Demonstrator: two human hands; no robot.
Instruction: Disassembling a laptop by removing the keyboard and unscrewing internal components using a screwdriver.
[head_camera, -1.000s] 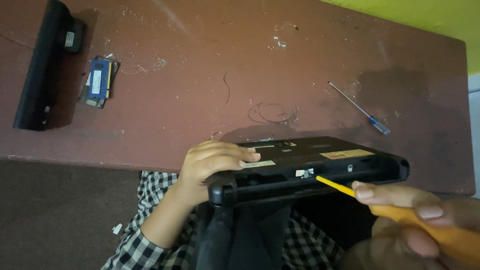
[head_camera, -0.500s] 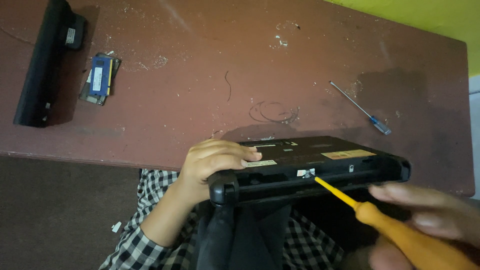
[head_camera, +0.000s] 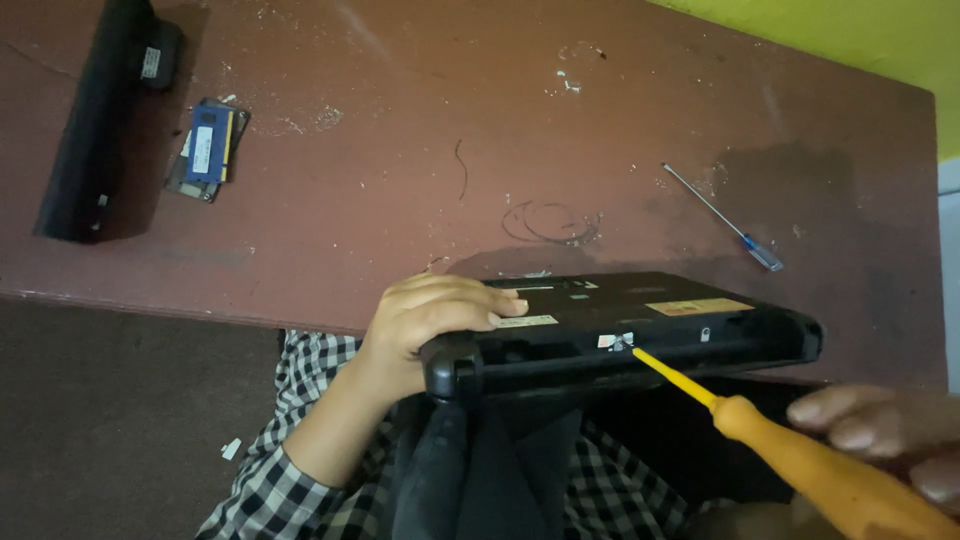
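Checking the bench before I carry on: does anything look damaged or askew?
The table is scratched, chipped and stained. The black laptop overhangs its near edge, steadied by the left hand. Its long battery lies apart, far left.

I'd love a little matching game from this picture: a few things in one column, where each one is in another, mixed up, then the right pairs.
Things:
1. orange-handled screwdriver
2. small blue-handled screwdriver
3. long black battery pack
4. black laptop

Places:
A. far left of the table
B. lying alone on the table, right of middle
C. in the right hand, tip at the laptop's edge
D. at the table's near edge, steadied by the left hand

Pairs: 1-C, 2-B, 3-A, 4-D
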